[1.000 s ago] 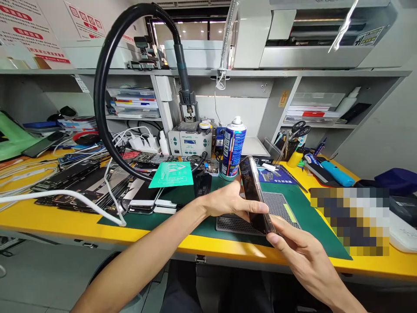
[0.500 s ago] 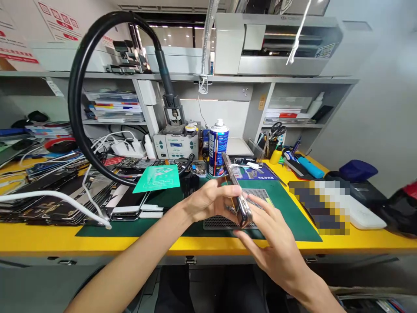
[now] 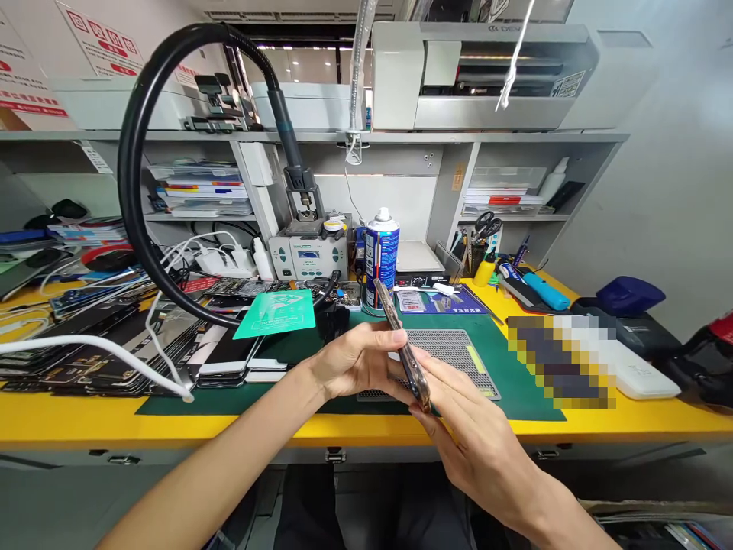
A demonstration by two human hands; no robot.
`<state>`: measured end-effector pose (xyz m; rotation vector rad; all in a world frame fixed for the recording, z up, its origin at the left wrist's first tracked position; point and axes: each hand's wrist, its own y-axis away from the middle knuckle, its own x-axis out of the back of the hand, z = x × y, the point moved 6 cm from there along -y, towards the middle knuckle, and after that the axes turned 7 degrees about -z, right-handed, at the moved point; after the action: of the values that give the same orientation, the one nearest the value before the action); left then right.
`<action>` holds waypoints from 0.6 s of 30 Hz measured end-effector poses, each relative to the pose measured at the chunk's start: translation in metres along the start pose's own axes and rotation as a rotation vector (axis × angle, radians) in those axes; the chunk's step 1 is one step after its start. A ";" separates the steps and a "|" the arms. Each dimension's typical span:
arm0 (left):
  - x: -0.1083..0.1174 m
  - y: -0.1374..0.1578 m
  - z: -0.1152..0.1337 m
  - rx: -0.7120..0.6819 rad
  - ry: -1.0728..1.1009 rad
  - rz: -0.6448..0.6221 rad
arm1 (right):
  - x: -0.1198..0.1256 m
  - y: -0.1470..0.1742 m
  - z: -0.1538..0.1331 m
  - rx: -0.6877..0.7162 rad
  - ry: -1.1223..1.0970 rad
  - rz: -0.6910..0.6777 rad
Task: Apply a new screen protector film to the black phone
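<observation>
Edge-on to me, a smartphone (image 3: 408,357) is held tilted between my two hands, above the front of the green mat (image 3: 515,389). My left hand (image 3: 358,359) grips its left side, the thumb over the long edge and the fingers behind. On the other side, my right hand (image 3: 473,420) has its fingers pressed along the phone and its thumb at the lower end. The screen and back are turned away from clear view. Under the hands lies a grey perforated pad (image 3: 458,359), partly covered by them. A blue spray can (image 3: 382,256) stands just behind the phone.
A hot-air station (image 3: 309,256) with a looping black hose (image 3: 127,168) stands at back left. Stacked phone parts (image 3: 85,344), a green card (image 3: 276,313) and a white cable (image 3: 103,344) occupy the left. A white power bank (image 3: 641,374) lies right, near a pixelated patch.
The phone has shifted left and slightly down, and looks thinner edge-on. My right hand's fingers and thumb have drawn closer around its lower end. My left hand keeps its grip.
</observation>
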<state>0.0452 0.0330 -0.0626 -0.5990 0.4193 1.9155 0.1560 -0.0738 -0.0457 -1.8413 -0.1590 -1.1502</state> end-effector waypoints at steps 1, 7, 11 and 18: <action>0.000 0.000 -0.001 0.014 -0.005 -0.007 | 0.000 0.001 0.001 0.005 -0.012 -0.020; -0.003 0.002 -0.003 0.077 -0.053 -0.031 | 0.000 0.009 0.013 -0.003 -0.056 -0.087; -0.003 0.004 -0.002 0.075 -0.084 -0.024 | -0.001 0.010 0.019 -0.017 -0.138 -0.111; 0.001 0.005 -0.005 0.047 -0.156 0.041 | -0.004 0.010 0.019 -0.102 -0.179 -0.169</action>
<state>0.0413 0.0292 -0.0670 -0.4092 0.3775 1.9695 0.1715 -0.0636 -0.0574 -2.0532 -0.3709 -1.1241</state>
